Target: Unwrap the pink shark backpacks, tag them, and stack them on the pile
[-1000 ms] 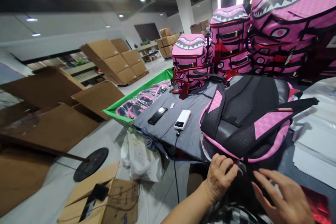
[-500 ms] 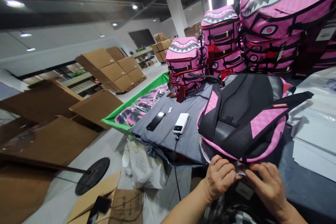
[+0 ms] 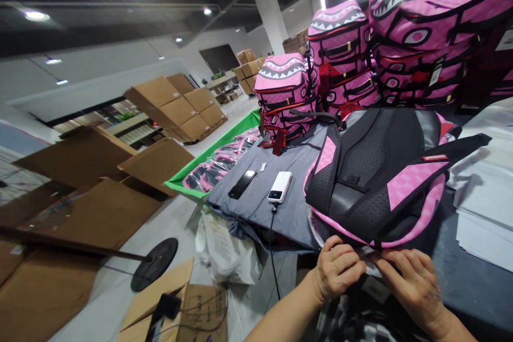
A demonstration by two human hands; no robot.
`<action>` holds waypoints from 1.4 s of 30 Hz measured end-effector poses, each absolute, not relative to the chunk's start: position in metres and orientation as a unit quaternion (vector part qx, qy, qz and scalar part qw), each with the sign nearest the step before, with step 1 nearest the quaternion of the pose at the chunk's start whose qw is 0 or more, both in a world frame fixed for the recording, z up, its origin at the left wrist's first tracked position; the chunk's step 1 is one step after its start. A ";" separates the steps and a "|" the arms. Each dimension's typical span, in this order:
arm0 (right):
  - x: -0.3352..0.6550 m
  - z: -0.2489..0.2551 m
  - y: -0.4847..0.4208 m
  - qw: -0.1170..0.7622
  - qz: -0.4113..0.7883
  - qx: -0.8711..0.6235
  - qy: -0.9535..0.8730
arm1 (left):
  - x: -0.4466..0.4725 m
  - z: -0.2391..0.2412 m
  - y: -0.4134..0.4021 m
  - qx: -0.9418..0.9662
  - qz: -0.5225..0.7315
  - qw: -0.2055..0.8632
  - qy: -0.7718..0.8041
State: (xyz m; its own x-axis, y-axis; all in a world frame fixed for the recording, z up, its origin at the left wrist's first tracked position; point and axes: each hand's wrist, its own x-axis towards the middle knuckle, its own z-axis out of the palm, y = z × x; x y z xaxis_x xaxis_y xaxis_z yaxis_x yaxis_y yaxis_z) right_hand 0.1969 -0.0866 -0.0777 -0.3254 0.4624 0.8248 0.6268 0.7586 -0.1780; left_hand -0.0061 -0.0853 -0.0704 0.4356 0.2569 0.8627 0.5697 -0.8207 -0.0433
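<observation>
A black and pink backpack (image 3: pixel 372 171) lies on the table with its straps and padded back upward, its bottom edge toward me. Clear plastic, looking like a bag (image 3: pixel 316 228), shows under that edge. My left hand (image 3: pixel 340 270) is closed, its fingers pinching the plastic just below the backpack's pink piping. Close beside it on the right, my right hand (image 3: pixel 412 286) also has its fingers bent onto the plastic. The fingertips of both hands are partly hidden under the backpack's edge.
Several pink shark-mouth backpacks (image 3: pixel 282 91) stand stacked behind. A white power bank (image 3: pixel 280 187) with a cable and a black phone (image 3: pixel 242 184) lie left. White sheets (image 3: pixel 487 235) are piled right. A green-edged bin (image 3: pixel 182 187) and cardboard boxes (image 3: pixel 88 214) stand beyond the table.
The whole view has shifted slightly, with most things appearing a little further right. Both hands keep their place at the backpack's bottom edge, fingers barely moved.
</observation>
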 end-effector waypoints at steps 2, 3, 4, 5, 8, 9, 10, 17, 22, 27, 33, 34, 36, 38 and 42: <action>0.205 -0.080 -0.086 0.463 -0.088 -0.326 -0.820 | -0.005 -0.072 -0.084 -0.830 -0.464 0.157 -0.267; 0.209 -0.081 -0.086 0.457 -0.089 -0.320 -0.825 | -0.005 -0.073 -0.083 -0.830 -0.460 0.153 -0.276; 0.212 -0.081 -0.086 0.453 -0.091 -0.312 -0.830 | -0.004 -0.074 -0.084 -0.829 -0.458 0.147 -0.284; 0.215 -0.081 -0.086 0.449 -0.094 -0.305 -0.835 | -0.003 -0.074 -0.084 -0.828 -0.459 0.141 -0.289; 0.215 -0.077 -0.084 0.433 -0.102 -0.301 -0.843 | 0.001 -0.072 -0.087 -0.817 -0.475 0.115 -0.305; 0.213 -0.074 -0.083 0.433 -0.102 -0.306 -0.842 | 0.002 -0.071 -0.087 -0.814 -0.480 0.108 -0.309; 0.210 -0.071 -0.083 0.439 -0.100 -0.313 -0.836 | 0.003 -0.070 -0.088 -0.811 -0.484 0.103 -0.312; 0.213 -0.064 -0.079 0.439 -0.083 -0.297 -0.844 | -0.001 -0.072 -0.088 -0.827 -0.454 0.096 -0.318; 0.221 -0.074 -0.077 0.441 -0.074 -0.304 -0.841 | -0.005 -0.074 -0.089 -0.845 -0.437 0.082 -0.297; 0.212 -0.060 -0.073 0.454 -0.087 -0.305 -0.833 | -0.008 -0.075 -0.088 -0.850 -0.445 0.107 -0.260; 0.203 -0.063 -0.077 0.468 -0.111 -0.347 -0.805 | -0.004 -0.082 -0.090 -0.828 -0.475 0.044 -0.294; 0.201 -0.068 -0.077 0.467 -0.122 -0.360 -0.799 | -0.003 -0.082 -0.091 -0.815 -0.483 0.029 -0.319; 0.197 -0.076 -0.078 0.463 -0.140 -0.384 -0.787 | 0.001 -0.080 -0.095 -0.780 -0.500 -0.016 -0.376; 0.196 -0.082 -0.078 0.459 -0.148 -0.400 -0.780 | 0.005 -0.076 -0.099 -0.740 -0.518 -0.068 -0.423; 0.202 -0.082 -0.082 0.494 -0.122 -0.382 -0.771 | 0.010 -0.066 -0.102 -0.682 -0.537 -0.136 -0.478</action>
State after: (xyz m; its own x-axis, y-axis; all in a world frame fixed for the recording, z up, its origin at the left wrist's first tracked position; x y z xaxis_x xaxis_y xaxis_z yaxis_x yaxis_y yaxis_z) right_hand 0.2021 -0.0822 -0.0815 -0.2201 0.4682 0.8557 0.7096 0.6788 -0.1889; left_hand 0.0103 -0.1021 -0.0664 -0.0330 0.7978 0.6021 0.5056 -0.5063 0.6986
